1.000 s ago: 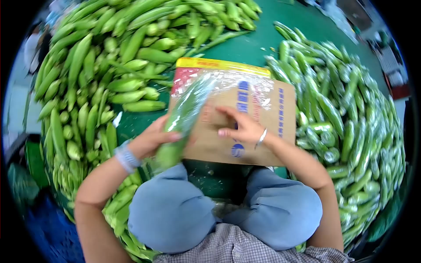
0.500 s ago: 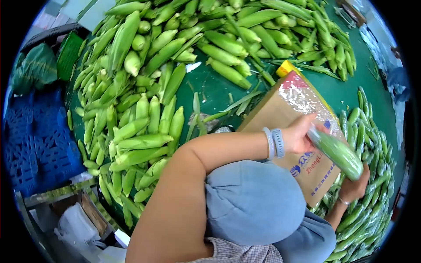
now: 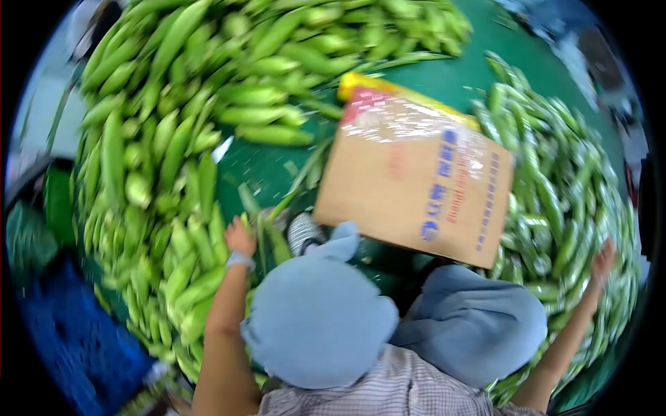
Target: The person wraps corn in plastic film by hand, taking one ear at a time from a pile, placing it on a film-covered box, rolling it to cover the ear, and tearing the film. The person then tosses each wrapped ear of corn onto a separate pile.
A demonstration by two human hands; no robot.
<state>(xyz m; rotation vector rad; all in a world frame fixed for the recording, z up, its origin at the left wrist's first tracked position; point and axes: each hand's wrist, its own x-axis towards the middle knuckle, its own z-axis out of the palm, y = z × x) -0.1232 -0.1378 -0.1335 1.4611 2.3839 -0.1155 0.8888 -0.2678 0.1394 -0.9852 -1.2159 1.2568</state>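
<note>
My left hand [image 3: 239, 238] rests at the inner edge of a pile of green-husked corn [image 3: 184, 253], right beside loose husk leaves [image 3: 279, 243]. Its fingers are smeared by motion, so I cannot tell whether they grip an ear. Far to the right, my right hand [image 3: 602, 263] is stretched over a heap of corn ears in clear plastic film [image 3: 555, 208]. Its fingers reach outward, with nothing visible in them. Between both piles, a brown cardboard box [image 3: 409, 173] with blue and red print lies in front of my knees.
Yellow packaging [image 3: 423, 104] with shiny film runs along the box's far edge. Blue plastic crates [image 3: 73, 340] stand at lower left, below a dark green bag [image 3: 28, 236]. More husked corn [image 3: 291, 62] spreads across the back of the green floor [image 3: 257, 170].
Both hands have parted from above the box, left to the husked corn, right to the wrapped heap. The wrapped ear they held is out of them. The view has turned.
</note>
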